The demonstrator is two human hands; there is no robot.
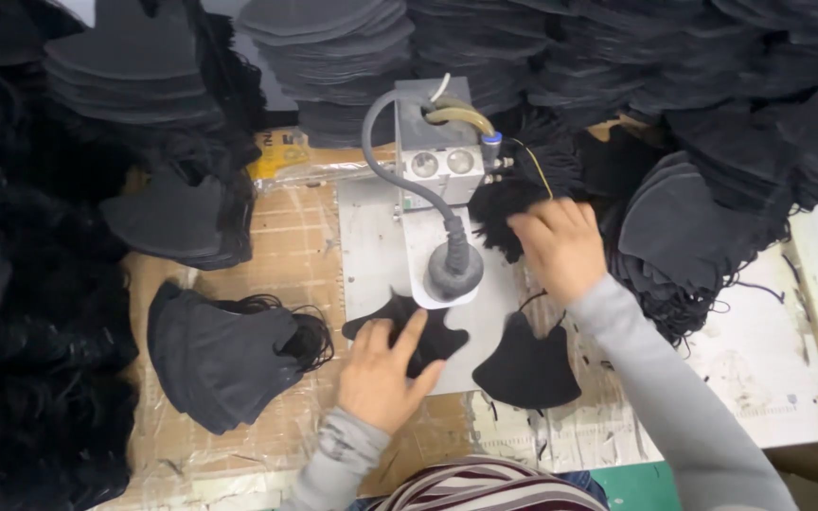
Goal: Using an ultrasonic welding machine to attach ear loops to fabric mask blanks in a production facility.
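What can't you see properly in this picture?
Head view only:
- The black mask under the left hand: the hand covers its middle.
- The right hand fingertips: sunk in a bunch of black loops, so any grip is hidden.
- The machine tip: the round grey head hides what it presses on.
- The mask stacks at the top: cut off by the edge.
- The dark heap on the left: too dark to sort out.
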